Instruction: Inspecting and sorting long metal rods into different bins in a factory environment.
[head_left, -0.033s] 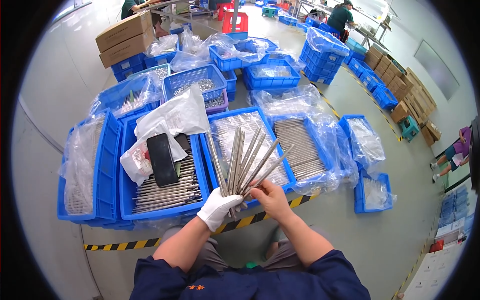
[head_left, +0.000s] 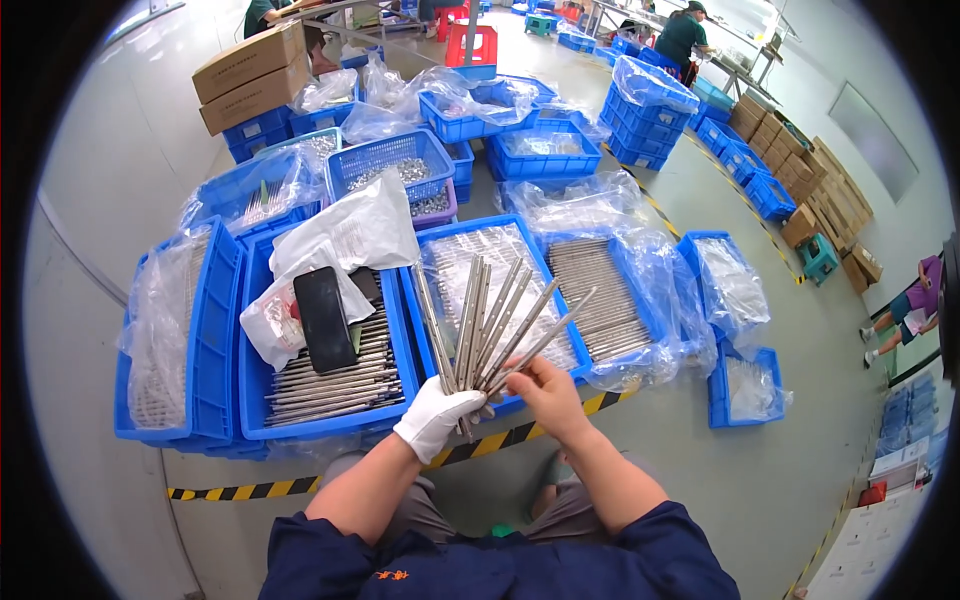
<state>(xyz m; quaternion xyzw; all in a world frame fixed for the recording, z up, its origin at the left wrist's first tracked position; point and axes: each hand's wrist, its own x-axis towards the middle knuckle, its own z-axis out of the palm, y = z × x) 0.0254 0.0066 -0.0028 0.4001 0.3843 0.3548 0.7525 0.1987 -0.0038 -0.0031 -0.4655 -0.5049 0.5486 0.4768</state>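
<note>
Two brown cardboard boxes (head_left: 250, 75) stacked top left on blue crates, each with a small label on the side; more brown cartons (head_left: 815, 190) line the right wall. White plastic bag (head_left: 345, 245) crumpled over the near-left crate (head_left: 320, 425), flat black rectangular slab (head_left: 324, 318) lying on top of it. Yellow-black hazard tape (head_left: 250, 490) runs across the grey floor just below the crates.

Crates all rigid blue plastic, most lined with clear crinkled film. The near-left one holds grey metal rods laid roughly left-right. Centre crate (head_left: 500, 255) and the one to its right (head_left: 610, 290) hold rods in tidy rows. A perforated blue basket (head_left: 395, 165) further back holds small shiny metal parts.

Left hand (head_left: 438, 418), white fabric glove, closed around the lower ends of a bundle of metal rods (head_left: 490, 325). Right hand (head_left: 545, 392), bare, fingers curled on the same bundle from the right, grip looks partial, thumb side touching the rod ends.

Rods: slim, straight, dull silver, fanned out. Long axis runs away from the person, lower ends gathered at the hands, far ends splayed up and to the right over the centre crate. Bundle is held above that crate's near edge, clear of the rods inside it
</note>
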